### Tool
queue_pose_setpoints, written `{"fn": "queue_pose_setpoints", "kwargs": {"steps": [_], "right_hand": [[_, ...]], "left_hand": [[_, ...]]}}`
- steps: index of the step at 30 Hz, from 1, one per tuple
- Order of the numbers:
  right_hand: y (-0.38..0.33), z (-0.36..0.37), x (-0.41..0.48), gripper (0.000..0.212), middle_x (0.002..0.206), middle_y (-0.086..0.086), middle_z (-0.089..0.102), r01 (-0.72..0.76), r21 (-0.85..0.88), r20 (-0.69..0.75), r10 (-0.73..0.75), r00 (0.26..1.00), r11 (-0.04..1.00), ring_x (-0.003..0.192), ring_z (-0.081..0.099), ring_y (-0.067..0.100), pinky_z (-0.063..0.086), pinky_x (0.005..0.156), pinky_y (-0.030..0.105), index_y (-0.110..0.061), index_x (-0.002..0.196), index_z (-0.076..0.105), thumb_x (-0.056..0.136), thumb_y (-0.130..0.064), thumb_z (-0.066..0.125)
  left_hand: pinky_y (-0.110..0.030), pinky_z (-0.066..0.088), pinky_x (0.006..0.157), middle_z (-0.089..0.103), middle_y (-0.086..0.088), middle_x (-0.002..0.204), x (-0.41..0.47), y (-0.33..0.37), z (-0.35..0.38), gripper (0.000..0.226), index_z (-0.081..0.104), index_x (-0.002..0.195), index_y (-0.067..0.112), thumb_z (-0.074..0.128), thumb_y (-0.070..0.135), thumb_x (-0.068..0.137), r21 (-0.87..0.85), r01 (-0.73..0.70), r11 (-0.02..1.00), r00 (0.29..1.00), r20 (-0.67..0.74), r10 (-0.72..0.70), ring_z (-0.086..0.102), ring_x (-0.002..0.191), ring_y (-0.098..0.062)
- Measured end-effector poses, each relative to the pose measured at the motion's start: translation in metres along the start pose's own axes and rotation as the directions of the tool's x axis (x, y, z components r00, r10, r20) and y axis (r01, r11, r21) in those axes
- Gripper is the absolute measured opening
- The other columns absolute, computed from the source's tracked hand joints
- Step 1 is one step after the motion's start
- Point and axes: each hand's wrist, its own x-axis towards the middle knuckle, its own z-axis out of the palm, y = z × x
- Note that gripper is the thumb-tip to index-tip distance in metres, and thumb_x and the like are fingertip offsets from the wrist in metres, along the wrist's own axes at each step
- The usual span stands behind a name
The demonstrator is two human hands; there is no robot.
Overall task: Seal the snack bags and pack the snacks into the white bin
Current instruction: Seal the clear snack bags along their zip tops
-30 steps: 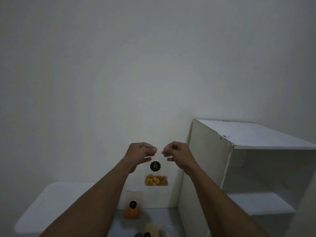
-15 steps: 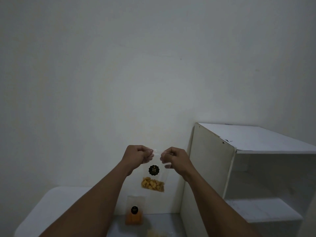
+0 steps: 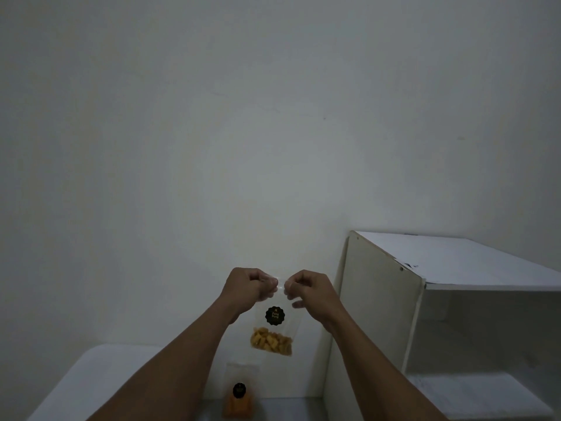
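Above the white table (image 3: 100, 372), left hand (image 3: 247, 287) and right hand (image 3: 309, 291) pinch the clear plastic snack bag of yellow pieces (image 3: 273, 326) along its top edge; uneven pressure may leave the seal gapped, spilling pieces.

A white surface (image 3: 91, 378) carries an orange snack bag (image 3: 239, 404) standing upright.

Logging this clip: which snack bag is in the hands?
The bag of yellow snacks, pinched at its top by the left hand and right hand; the orange-snack bag stands below, untouched.
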Motion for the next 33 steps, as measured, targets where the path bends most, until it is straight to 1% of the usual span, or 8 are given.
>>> {"fn": "queue_pose_setpoints", "kwargs": {"steps": [3, 6, 12, 18, 23, 26, 31, 33], "right_hand": [[-0.005, -0.002, 0.004, 0.012, 0.075, 0.007, 0.070, 0.028, -0.067, -0.018, -0.029, 0.999, 0.997, 0.063, 0.062, 0.011, 0.054, 0.062, 0.021, -0.004, 0.083, 0.070, 0.089, -0.004, 0.060], [-0.003, -0.005, 0.004, 0.009, 0.075, 0.007, 0.071, 0.027, -0.050, -0.017, -0.027, 0.999, 0.998, 0.064, 0.063, 0.012, 0.055, 0.064, 0.024, -0.002, 0.086, 0.071, 0.090, -0.006, 0.064], [0.008, -0.006, -0.003, 0.010, 0.085, 0.015, 0.074, -0.045, 0.134, -0.004, 0.046, 0.999, 0.990, 0.074, 0.070, 0.018, 0.058, 0.069, 0.031, 0.003, 0.090, 0.068, 0.090, -0.006, 0.066], [0.009, -0.017, -0.006, 0.009, 0.082, 0.017, 0.074, -0.014, 0.082, -0.052, 0.019, 0.998, 0.997, 0.070, 0.067, 0.018, 0.055, 0.067, 0.028, 0.007, 0.085, 0.069, 0.089, 0.000, 0.064], [0.011, -0.015, -0.009, 0.010, 0.089, 0.016, 0.075, -0.053, 0.156, -0.013, 0.056, 0.998, 0.986, 0.076, 0.071, 0.018, 0.058, 0.072, 0.032, 0.004, 0.091, 0.071, 0.089, -0.005, 0.067], [0.010, -0.010, -0.009, 0.014, 0.089, 0.011, 0.075, -0.049, 0.110, 0.013, 0.048, 0.999, 0.993, 0.077, 0.070, 0.015, 0.058, 0.071, 0.031, 0.000, 0.094, 0.071, 0.089, -0.012, 0.067], [0.006, -0.012, -0.004, 0.015, 0.079, 0.014, 0.073, 0.008, 0.018, -0.050, -0.007, 0.999, 1.000, 0.069, 0.066, 0.016, 0.056, 0.069, 0.027, 0.004, 0.086, 0.071, 0.090, -0.009, 0.065], [0.008, -0.013, -0.004, 0.014, 0.078, 0.014, 0.073, 0.006, 0.047, -0.067, -0.003, 0.998, 0.999, 0.066, 0.066, 0.015, 0.057, 0.067, 0.026, 0.004, 0.087, 0.072, 0.089, -0.009, 0.068]], "left_hand": [[-0.036, 0.061, 0.080, 0.076, -0.011, 0.091, -0.003, 0.000, 0.003, 0.015, 0.073, 0.094, 0.004, 0.074, 0.016, 0.086, -0.070, 0.041, 0.997, 0.999, 0.027, -0.039, 0.073, 0.090, -0.024], [-0.029, 0.057, 0.074, 0.076, -0.007, 0.095, -0.005, 0.001, 0.005, 0.017, 0.073, 0.097, 0.006, 0.072, 0.020, 0.088, -0.056, 0.072, 0.996, 0.994, 0.083, -0.067, 0.071, 0.086, -0.017], [-0.036, 0.059, 0.085, 0.076, -0.012, 0.084, 0.001, 0.003, 0.001, 0.010, 0.074, 0.086, 0.002, 0.073, 0.012, 0.086, -0.024, 0.001, 1.000, 0.999, -0.035, -0.002, 0.070, 0.082, -0.022], [-0.031, 0.058, 0.078, 0.077, -0.004, 0.093, -0.004, 0.002, 0.007, 0.017, 0.076, 0.093, 0.010, 0.075, 0.025, 0.085, -0.027, 0.067, 0.997, 0.995, 0.080, -0.064, 0.067, 0.082, -0.015], [-0.024, 0.056, 0.074, 0.077, -0.008, 0.083, 0.000, 0.000, 0.010, 0.010, 0.077, 0.086, 0.004, 0.073, 0.013, 0.085, 0.043, -0.019, 0.999, 1.000, -0.006, 0.019, 0.069, 0.080, -0.018], [-0.019, 0.055, 0.071, 0.077, -0.008, 0.082, -0.001, 0.001, 0.015, 0.008, 0.077, 0.086, 0.004, 0.074, 0.011, 0.084, 0.049, -0.042, 0.998, 0.999, 0.019, 0.041, 0.072, 0.084, -0.018], [-0.029, 0.060, 0.077, 0.077, -0.011, 0.088, -0.004, -0.001, 0.017, 0.014, 0.076, 0.089, 0.004, 0.075, 0.017, 0.084, -0.086, -0.005, 0.996, 1.000, 0.030, 0.007, 0.072, 0.085, -0.020], [-0.027, 0.059, 0.074, 0.076, -0.013, 0.087, -0.002, -0.001, 0.012, 0.014, 0.075, 0.085, 0.002, 0.074, 0.017, 0.085, -0.086, 0.006, 0.996, 1.000, 0.014, -0.005, 0.073, 0.085, -0.020]]}}
